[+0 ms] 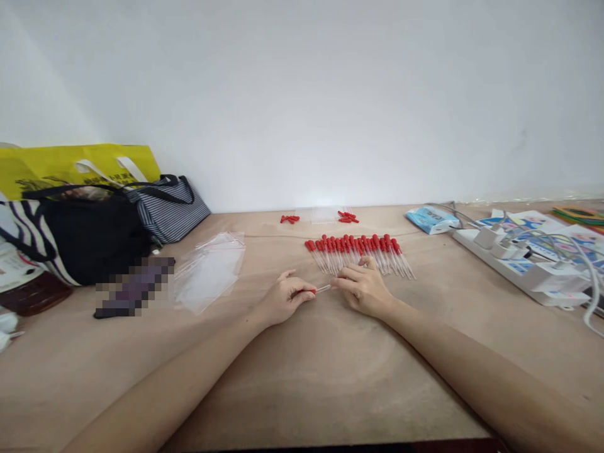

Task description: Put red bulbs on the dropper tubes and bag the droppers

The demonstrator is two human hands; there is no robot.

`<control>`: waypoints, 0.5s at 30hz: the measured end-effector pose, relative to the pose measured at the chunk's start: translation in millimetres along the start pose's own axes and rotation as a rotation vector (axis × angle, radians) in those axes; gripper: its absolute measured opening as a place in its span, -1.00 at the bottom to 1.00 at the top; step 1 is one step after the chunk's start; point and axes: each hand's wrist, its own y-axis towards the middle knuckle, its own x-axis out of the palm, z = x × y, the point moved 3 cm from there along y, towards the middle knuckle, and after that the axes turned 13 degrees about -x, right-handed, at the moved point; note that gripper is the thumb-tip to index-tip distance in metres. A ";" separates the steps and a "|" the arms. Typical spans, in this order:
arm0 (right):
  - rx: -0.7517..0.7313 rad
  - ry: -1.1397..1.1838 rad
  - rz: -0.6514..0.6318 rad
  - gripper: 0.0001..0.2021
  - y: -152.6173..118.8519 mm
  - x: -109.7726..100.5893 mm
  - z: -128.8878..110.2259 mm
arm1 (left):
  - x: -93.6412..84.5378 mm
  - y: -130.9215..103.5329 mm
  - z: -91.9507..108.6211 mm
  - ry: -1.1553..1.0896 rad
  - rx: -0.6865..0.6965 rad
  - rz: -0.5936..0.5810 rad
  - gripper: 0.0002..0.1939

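Note:
Between my two hands is a thin clear tube with a red bulb [323, 289]. My left hand [285, 298] pinches its red end, and the fingers of my right hand [362, 289] close on the clear end. Just beyond my right hand lies a row of several red-capped clear droppers [346, 245], caps toward the wall. Farther back are a small pile of loose red bulbs [289, 219] and another pile of red bulbs [348, 218], with clear tubes near them.
Clear plastic bags [212, 270] lie left of my hands, beside a dark, pixelated object [136, 289]. Farther left stand a black bag [94, 233], a striped bag [167, 207] and a yellow bag [141, 157]. A blue packet [431, 219] and a white power strip [500, 261] with cables are on the right.

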 end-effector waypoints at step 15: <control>0.267 0.339 -0.054 -0.69 6.0 7.2 -10.7 | 0.8 -3.0 8.1 0.114 0.145 0.122 -0.82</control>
